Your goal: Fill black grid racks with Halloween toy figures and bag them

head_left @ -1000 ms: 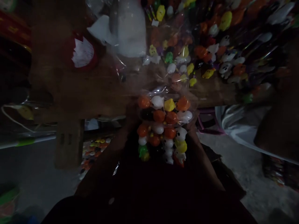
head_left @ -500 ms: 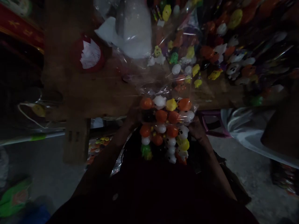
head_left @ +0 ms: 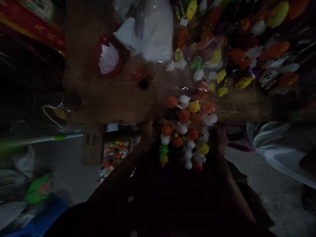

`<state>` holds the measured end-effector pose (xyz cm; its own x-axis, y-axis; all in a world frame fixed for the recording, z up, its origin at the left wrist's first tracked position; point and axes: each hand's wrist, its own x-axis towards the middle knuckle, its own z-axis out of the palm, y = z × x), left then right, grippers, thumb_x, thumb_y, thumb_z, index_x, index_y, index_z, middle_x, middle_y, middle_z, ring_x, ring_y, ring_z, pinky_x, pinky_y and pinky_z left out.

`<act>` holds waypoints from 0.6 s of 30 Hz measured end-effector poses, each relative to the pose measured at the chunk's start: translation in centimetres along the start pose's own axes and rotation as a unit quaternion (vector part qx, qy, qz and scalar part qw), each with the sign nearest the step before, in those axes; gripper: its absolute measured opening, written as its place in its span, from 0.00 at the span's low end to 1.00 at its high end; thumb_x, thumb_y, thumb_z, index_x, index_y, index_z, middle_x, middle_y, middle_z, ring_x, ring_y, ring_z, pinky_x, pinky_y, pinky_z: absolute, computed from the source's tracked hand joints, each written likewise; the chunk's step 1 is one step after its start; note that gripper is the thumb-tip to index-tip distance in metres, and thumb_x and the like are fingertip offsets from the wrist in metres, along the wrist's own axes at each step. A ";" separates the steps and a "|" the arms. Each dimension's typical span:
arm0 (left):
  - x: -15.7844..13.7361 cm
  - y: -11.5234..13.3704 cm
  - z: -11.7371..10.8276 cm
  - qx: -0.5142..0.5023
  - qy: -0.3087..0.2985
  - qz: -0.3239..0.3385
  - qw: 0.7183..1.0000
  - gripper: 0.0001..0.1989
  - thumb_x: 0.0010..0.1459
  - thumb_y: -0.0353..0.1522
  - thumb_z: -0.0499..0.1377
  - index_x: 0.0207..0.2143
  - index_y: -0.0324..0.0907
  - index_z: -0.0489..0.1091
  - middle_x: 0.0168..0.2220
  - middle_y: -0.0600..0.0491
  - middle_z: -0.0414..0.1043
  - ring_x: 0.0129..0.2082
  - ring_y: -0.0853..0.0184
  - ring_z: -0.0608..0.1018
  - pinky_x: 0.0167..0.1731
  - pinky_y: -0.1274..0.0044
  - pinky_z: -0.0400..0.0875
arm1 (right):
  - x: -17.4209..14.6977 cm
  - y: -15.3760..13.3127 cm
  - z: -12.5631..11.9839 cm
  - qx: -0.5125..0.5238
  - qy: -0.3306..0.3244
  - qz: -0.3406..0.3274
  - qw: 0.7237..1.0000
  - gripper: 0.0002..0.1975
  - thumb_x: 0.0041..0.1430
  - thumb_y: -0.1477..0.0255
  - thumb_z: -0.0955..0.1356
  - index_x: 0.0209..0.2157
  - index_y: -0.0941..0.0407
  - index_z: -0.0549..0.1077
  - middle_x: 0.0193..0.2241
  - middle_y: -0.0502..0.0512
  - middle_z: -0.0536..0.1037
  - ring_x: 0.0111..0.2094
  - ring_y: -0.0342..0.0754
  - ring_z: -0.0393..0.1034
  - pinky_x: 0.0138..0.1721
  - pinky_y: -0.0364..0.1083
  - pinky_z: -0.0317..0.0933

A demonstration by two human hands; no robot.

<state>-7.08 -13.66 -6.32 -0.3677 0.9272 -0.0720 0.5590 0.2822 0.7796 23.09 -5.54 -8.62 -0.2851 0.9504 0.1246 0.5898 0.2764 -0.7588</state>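
Observation:
A clear plastic bag (head_left: 189, 88) filled with small figure-shaped toys (head_left: 184, 115) in orange, white, yellow, black and green is held upright in front of my body, at the table's front edge. My left hand (head_left: 147, 132) grips its left side. On the opposite side my right hand (head_left: 220, 140) closes on the bag's edge; dim light hides most of its fingers. The lower toys hang in columns against my dark clothing.
The wooden table (head_left: 118, 102) carries a red container (head_left: 118, 62) with paper in it, white plastic bags (head_left: 158, 33), and a heap of similar toys (head_left: 243, 59) on the right. Below the table stand a box of toys (head_left: 117, 153) and a purple stool (head_left: 239, 146).
My view has shifted left, so everything appears further right. The bag of toys stays between my hands, and a small red and a black piece now show clearly on the table.

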 end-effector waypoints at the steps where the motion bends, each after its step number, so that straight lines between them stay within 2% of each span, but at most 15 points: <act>1: 0.1 -0.2 0.4 -0.003 0.027 0.023 0.999 0.30 0.67 0.51 0.54 0.59 0.38 0.69 0.45 0.43 0.83 0.42 0.57 0.85 0.40 0.69 0.80 | 0.1 0.0 0.0 -0.013 0.017 -0.017 1.000 0.18 0.63 0.67 0.68 0.53 0.54 0.75 0.42 0.60 0.83 0.37 0.52 0.77 0.35 0.48 0.70; 3: 0.4 -0.7 0.9 -0.007 0.065 0.065 0.996 0.33 0.70 0.54 0.51 0.62 0.37 0.65 0.49 0.42 0.81 0.44 0.57 0.85 0.39 0.69 0.81 | 0.3 -0.4 -0.1 -0.013 0.027 -0.030 0.999 0.12 0.65 0.66 0.68 0.48 0.53 0.76 0.36 0.58 0.82 0.32 0.50 0.76 0.31 0.46 0.68; 4: 0.6 -0.9 1.0 -0.005 0.074 0.082 0.994 0.35 0.69 0.56 0.51 0.60 0.36 0.67 0.48 0.41 0.81 0.44 0.56 0.85 0.38 0.68 0.81 | 0.4 -0.7 -0.2 -0.002 0.013 -0.032 0.999 0.10 0.67 0.65 0.66 0.44 0.53 0.77 0.33 0.56 0.82 0.31 0.49 0.74 0.30 0.46 0.67; 7: 1.6 -1.4 0.6 0.007 0.065 0.130 0.989 0.34 0.66 0.61 0.51 0.46 0.40 0.74 0.39 0.45 0.81 0.39 0.57 0.83 0.37 0.66 0.78 | 0.8 -1.8 -0.4 0.036 -0.038 -0.025 0.998 0.17 0.73 0.61 0.61 0.35 0.53 0.76 0.27 0.53 0.78 0.26 0.47 0.71 0.29 0.45 0.65; 9: 2.6 -1.3 0.0 0.025 0.056 0.187 0.980 0.32 0.67 0.60 0.50 0.39 0.41 0.76 0.35 0.46 0.80 0.35 0.59 0.82 0.34 0.68 0.75 | 1.1 -2.4 -0.5 0.083 -0.065 -0.002 0.994 0.22 0.76 0.58 0.57 0.33 0.53 0.75 0.26 0.51 0.76 0.26 0.46 0.69 0.27 0.45 0.65; 11: 3.4 -0.8 -0.8 0.043 0.051 0.242 0.968 0.32 0.69 0.58 0.50 0.35 0.41 0.77 0.33 0.45 0.79 0.32 0.61 0.80 0.31 0.70 0.72 | 1.4 -2.8 -0.7 0.128 -0.081 0.022 0.988 0.25 0.76 0.56 0.56 0.31 0.53 0.73 0.25 0.50 0.74 0.25 0.46 0.68 0.26 0.45 0.63; 13: 4.0 -0.1 -1.4 0.048 0.044 0.271 0.960 0.31 0.70 0.56 0.50 0.33 0.41 0.76 0.32 0.46 0.78 0.31 0.63 0.79 0.29 0.72 0.71 | 1.7 -3.3 -1.1 0.128 -0.084 0.023 0.988 0.26 0.75 0.54 0.58 0.27 0.53 0.72 0.23 0.50 0.72 0.24 0.45 0.66 0.25 0.45 0.62; 15: 4.1 0.7 -1.8 0.033 0.046 0.260 0.964 0.27 0.71 0.54 0.52 0.36 0.41 0.75 0.35 0.49 0.78 0.33 0.65 0.80 0.30 0.74 0.72 | 1.8 -3.9 -1.5 0.068 -0.047 -0.002 0.997 0.24 0.73 0.55 0.61 0.29 0.53 0.74 0.24 0.51 0.74 0.25 0.46 0.68 0.27 0.45 0.65; 18: 3.6 1.7 -2.3 -0.015 0.096 0.245 0.965 0.19 0.68 0.49 0.61 0.43 0.43 0.72 0.39 0.53 0.77 0.35 0.69 0.80 0.29 0.78 0.73 | 1.2 -4.7 -1.9 -0.053 0.051 0.001 0.997 0.16 0.67 0.57 0.67 0.39 0.54 0.79 0.33 0.56 0.82 0.31 0.49 0.75 0.34 0.48 0.70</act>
<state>-9.12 -10.43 -3.79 -0.1974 0.8835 0.4248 0.6805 -0.1884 0.7081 21.43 -5.41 -3.64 -0.2092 0.9590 0.1913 0.6679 0.2830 -0.6883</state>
